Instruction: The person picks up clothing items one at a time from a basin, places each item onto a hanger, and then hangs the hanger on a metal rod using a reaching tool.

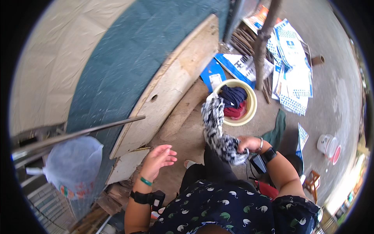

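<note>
My right hand (249, 144) is closed round one end of a bunched black-and-white patterned garment (214, 113). The garment hangs away from me, its far end at the left rim of a cream basin (253, 104). Inside the basin lie a navy garment (233, 95) and a red garment (235, 112). My left hand (159, 159) is raised on the left, holding nothing, its fingers stretched out and slightly bent. It is apart from the garment, below the end of a metal pole (117, 122).
A white plastic bag (74, 163) hangs at the pole on the left. A wooden board (167, 85) leans on the blue-green wall covering. Sticks and blue-and-white sacks (292, 66) lie behind the basin, near a wooden post (260, 50). White buckets (327, 145) and a small stool (312, 183) are at right.
</note>
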{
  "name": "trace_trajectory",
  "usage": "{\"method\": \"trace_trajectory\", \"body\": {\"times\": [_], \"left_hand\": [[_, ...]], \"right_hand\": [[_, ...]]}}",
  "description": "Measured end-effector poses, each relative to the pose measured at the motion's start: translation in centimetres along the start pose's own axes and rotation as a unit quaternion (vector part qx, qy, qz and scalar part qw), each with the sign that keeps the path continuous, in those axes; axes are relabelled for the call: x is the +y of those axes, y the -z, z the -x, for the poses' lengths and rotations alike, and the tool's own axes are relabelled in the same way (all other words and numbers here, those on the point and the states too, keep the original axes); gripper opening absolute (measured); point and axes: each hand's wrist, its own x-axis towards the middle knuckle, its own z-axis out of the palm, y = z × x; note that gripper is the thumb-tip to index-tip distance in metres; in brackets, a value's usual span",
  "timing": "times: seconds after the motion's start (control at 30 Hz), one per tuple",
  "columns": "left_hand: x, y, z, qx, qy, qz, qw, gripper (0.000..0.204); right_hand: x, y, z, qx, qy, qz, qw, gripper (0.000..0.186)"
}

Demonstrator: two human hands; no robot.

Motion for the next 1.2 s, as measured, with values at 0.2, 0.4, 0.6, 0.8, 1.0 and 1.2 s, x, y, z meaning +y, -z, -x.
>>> {"method": "trace_trajectory", "body": {"times": [0.2,0.4,0.6,0.8,1.0,1.2], "left_hand": [[-8.0,7.2,14.4,-0.012,0.152,0.138,0.979,0.058],[-26.0,14.8,32.1,-0.035,0.007,0.374,0.927,0.038],[-43.9,18.8,51.5,0.156,-0.199,0.421,0.871,0.029],[-57.0,24.3,68.1,0.188,-0.347,0.632,0.667,0.029],[-57.3,22.9,79.7,0.393,-0.501,0.401,0.658,0.078],[-60.2,22.3,82.9,0.621,-0.484,0.083,0.611,0.095]], "right_hand": [[-0.6,-26.1,2.4,-0.32,-0.161,0.162,0.919,0.048],[12.8,-48.3,-0.3,-0.416,-0.211,0.254,0.847,0.055],[30.6,-64.5,-0.2,-0.483,-0.259,0.391,0.739,0.044],[42.3,-73.2,0.3,-0.484,-0.175,0.63,0.581,0.041],[53.9,-81.7,0.4,-0.522,-0.068,0.631,0.57,0.064],[63.0,-92.7,3.5,-0.524,-0.136,0.433,0.721,0.053]]}}
